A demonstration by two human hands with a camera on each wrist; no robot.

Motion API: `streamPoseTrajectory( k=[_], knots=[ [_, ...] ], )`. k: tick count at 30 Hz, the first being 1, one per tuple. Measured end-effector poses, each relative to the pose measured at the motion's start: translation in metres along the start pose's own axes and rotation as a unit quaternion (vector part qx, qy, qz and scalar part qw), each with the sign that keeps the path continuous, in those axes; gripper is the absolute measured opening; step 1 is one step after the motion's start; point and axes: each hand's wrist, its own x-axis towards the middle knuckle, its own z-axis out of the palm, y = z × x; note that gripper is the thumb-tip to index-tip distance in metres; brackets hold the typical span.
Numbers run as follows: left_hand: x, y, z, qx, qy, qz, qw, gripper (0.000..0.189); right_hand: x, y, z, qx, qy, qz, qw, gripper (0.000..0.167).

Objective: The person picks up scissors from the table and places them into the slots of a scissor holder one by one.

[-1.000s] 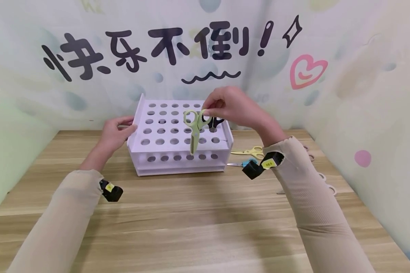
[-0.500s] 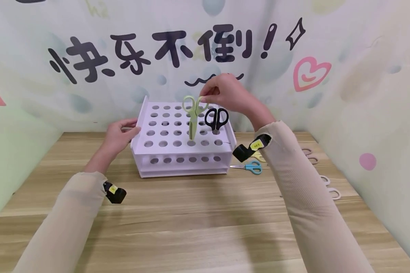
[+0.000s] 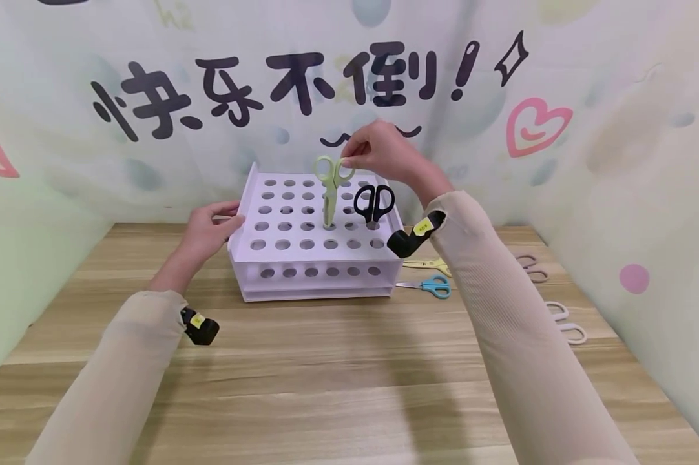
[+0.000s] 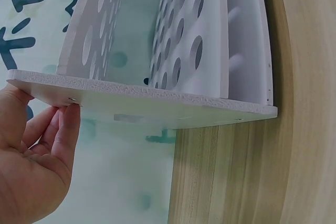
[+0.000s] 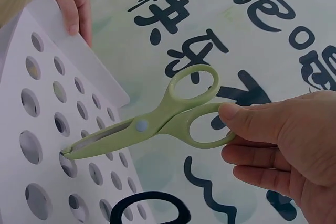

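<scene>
A white rack (image 3: 320, 292) with rows of round holes stands on the wooden table against the back wall. My left hand (image 3: 205, 234) holds its left side panel by the edge, fingers on the outer face in the left wrist view. Between thumb and fingers, my right hand (image 3: 381, 152) pinches one handle ring of light green scissors (image 3: 330, 186). They hang over the rack, blades pointing down, tip right at a hole. In the right wrist view, the closed blades of the green scissors (image 5: 105, 139) overlap that hole. Black scissors (image 3: 374, 216) stand handles up in a hole to the right.
On the table right of the rack lie yellow scissors (image 3: 424, 263), blue-handled scissors (image 3: 429, 283), brown-handled scissors (image 3: 537, 281) and whitish scissors (image 3: 563, 310), partly hidden by the right sleeve. A printed cloth wall (image 3: 256, 145) stands close behind the rack.
My right hand has carried the green scissors back from over the rack's front edge to a hole farther in. The black scissors now show fully. My left hand stays on the panel.
</scene>
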Motion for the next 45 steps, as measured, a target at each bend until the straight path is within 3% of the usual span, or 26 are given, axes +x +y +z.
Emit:
streamPoseTrajectory(
  k=[15,45],
  knots=[
    [0.000,0.001,0.001,-0.012,0.003,0.013,0.9998,0.047,0.009,0.012,0.021,-0.014,-0.046,0.000,0.9988,0.010],
    [0.000,0.000,0.001,-0.004,0.000,0.002,1.0000,0.048,0.000,0.009,0.042,-0.033,-0.063,-0.005,0.9975,0.010]
  ],
)
